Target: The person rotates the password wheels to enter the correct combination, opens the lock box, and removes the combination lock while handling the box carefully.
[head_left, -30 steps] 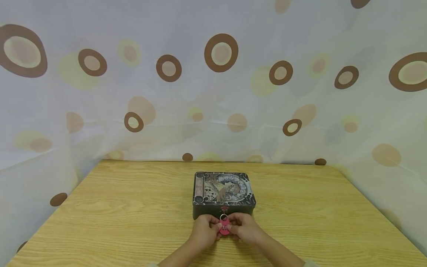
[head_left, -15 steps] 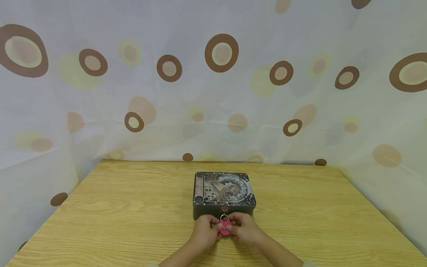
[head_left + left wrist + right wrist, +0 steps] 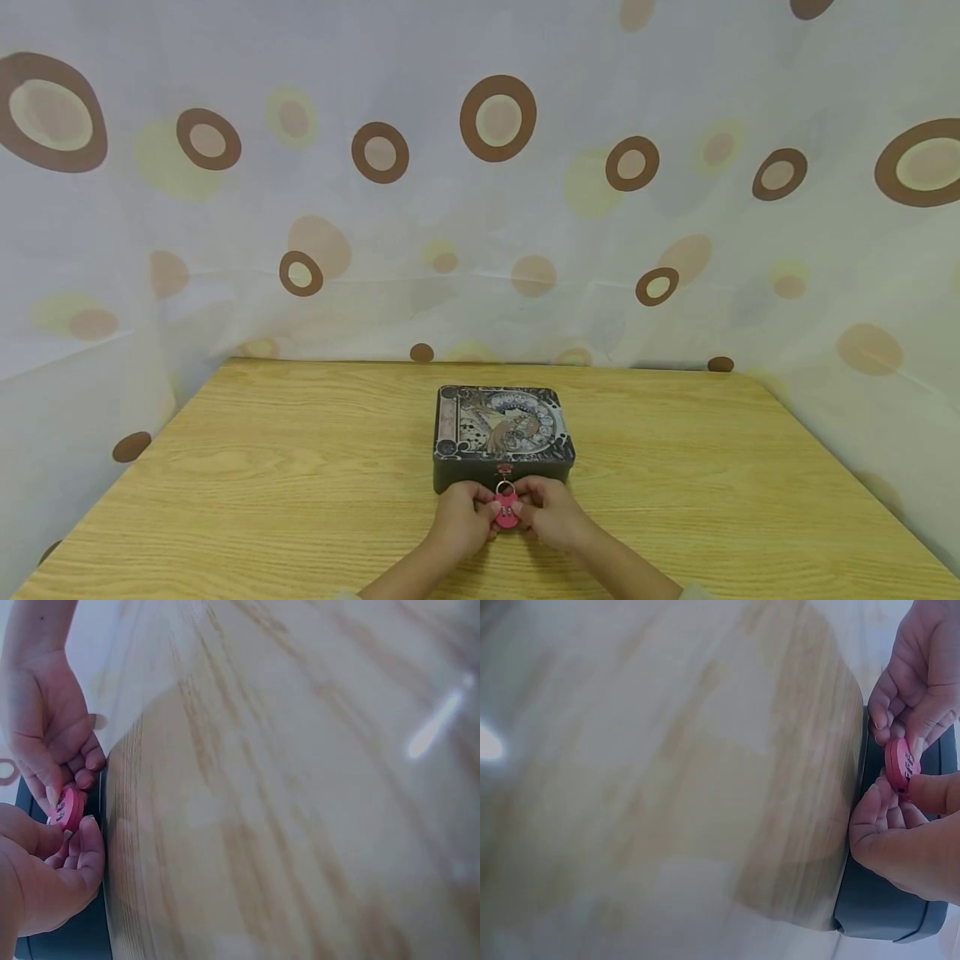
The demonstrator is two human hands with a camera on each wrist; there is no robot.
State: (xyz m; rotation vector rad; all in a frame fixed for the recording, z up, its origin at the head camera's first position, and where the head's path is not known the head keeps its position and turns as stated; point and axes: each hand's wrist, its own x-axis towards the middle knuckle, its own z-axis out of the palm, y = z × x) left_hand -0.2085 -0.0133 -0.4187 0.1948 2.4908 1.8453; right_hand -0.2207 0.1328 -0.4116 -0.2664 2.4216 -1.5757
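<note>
A pink combination padlock [image 3: 506, 511] hangs by its silver shackle [image 3: 505, 486] at the red clasp [image 3: 505, 468] on the front of a dark tin box [image 3: 502, 425]. Whether the shackle is locked is too small to tell. My left hand [image 3: 459, 518] pinches the padlock's left side, thumb on its face near the number dials [image 3: 62, 808]. From the other side my right hand [image 3: 553, 517] grips it too, thumb close to the dials. The box's lid is down and bears a printed picture. Fingers behind the padlock are partly hidden.
The box stands on a wood-grain table [image 3: 300, 467], near its middle. A pale curtain [image 3: 420, 208] with brown rings and spots hangs behind the table and along both sides.
Hands and box have stayed in place. The padlock has shifted only very slightly between the fingers; any turn of the dials is too small to tell.
</note>
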